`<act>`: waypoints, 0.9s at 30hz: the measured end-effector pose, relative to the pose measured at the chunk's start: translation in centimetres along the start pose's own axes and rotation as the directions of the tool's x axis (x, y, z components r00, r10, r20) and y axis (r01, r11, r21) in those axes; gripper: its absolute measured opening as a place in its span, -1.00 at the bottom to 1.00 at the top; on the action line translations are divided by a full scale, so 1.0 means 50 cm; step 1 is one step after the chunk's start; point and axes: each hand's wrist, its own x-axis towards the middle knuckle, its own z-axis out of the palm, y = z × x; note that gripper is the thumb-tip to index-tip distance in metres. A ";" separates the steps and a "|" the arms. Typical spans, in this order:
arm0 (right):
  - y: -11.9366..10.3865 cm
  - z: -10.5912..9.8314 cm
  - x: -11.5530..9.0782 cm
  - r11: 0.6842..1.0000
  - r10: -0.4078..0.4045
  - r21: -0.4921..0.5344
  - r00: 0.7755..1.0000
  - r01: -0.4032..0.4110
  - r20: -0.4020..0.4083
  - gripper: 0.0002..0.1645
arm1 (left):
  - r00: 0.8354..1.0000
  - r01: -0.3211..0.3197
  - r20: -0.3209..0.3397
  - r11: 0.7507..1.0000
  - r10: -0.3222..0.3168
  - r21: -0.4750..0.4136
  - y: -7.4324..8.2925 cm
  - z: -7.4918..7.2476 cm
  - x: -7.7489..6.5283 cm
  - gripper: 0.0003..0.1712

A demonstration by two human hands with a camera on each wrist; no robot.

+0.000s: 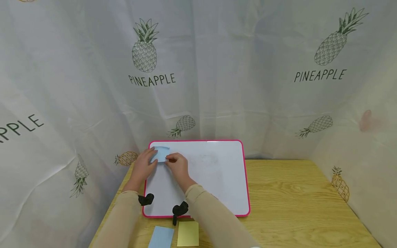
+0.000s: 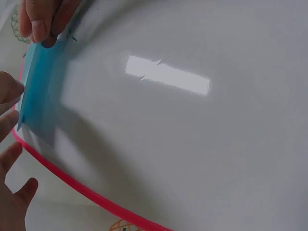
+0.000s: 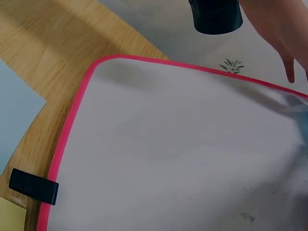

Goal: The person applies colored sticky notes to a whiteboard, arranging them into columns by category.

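A blue sticky note (image 1: 162,154) lies against the upper left part of a pink-edged whiteboard (image 1: 217,179). My left hand (image 1: 144,168) touches its left side with spread fingers. My right hand (image 1: 178,168) pinches the note near its right edge. In the left wrist view, the blue note (image 2: 41,91) stands partly raised off the board, the right hand (image 2: 45,21) pinching one end and the left hand (image 2: 10,144) along its edge. Only a sliver of the blue note (image 3: 304,125) shows in the right wrist view, near the left hand (image 3: 279,33).
A second blue sheet (image 1: 161,237) and a yellow one (image 1: 187,234) lie on the wooden table (image 1: 294,193) before the board. A black clip (image 3: 33,186) sits on the board's pink edge. A pineapple-print curtain (image 1: 229,86) hangs behind.
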 end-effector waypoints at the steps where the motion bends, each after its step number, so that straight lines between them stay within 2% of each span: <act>1: -0.001 -0.002 0.001 1.000 -0.013 -0.028 1.000 0.014 0.011 -0.84 | 1.000 -0.006 0.004 1.000 0.006 0.014 0.001 0.001 0.001 -0.50; 4: -0.007 -0.011 0.007 0.984 -0.082 -0.151 0.994 0.091 0.068 -0.81 | 1.000 -0.019 0.017 0.998 0.018 0.056 0.000 0.004 0.003 -0.51; 6: -0.012 -0.016 0.014 0.954 -0.133 -0.251 0.982 0.163 0.133 -0.76 | 1.000 -0.017 0.023 0.997 0.015 0.073 -0.002 0.006 0.004 -0.50; 7: -0.014 -0.018 0.018 0.929 -0.160 -0.307 0.973 0.206 0.169 -0.73 | 1.000 -0.016 0.025 0.997 0.014 0.078 -0.003 0.007 0.005 -0.50; 10: -0.018 -0.022 0.032 0.834 -0.186 -0.457 0.938 0.308 0.292 -0.60 | 1.000 -0.013 0.028 0.998 0.011 0.068 -0.004 0.008 0.006 -0.50; 14: -0.023 -0.021 0.048 0.680 -0.139 -0.614 0.894 0.400 0.427 -0.41 | 0.998 0.008 0.054 1.000 -0.009 0.015 -0.004 0.009 0.008 -0.48; 17: -0.028 -0.017 0.053 0.601 -0.096 -0.672 0.874 0.433 0.477 -0.28 | 0.997 0.027 0.073 0.999 -0.026 -0.024 -0.005 0.011 0.010 -0.47; 20: -0.030 -0.012 0.054 0.551 -0.056 -0.706 0.864 0.445 0.501 -0.18 | 0.997 0.025 0.074 0.999 -0.022 -0.043 -0.008 0.013 0.011 -0.45; 23: -0.029 -0.007 0.054 0.515 -0.026 -0.727 0.856 0.454 0.516 -0.10 | 0.997 0.021 0.075 0.998 -0.017 -0.053 -0.014 0.014 0.010 -0.42; 27: -0.025 -0.003 0.054 0.492 -0.012 -0.740 0.854 0.458 0.521 -0.03 | 0.997 0.019 0.076 0.998 -0.015 -0.053 -0.022 0.017 0.010 -0.39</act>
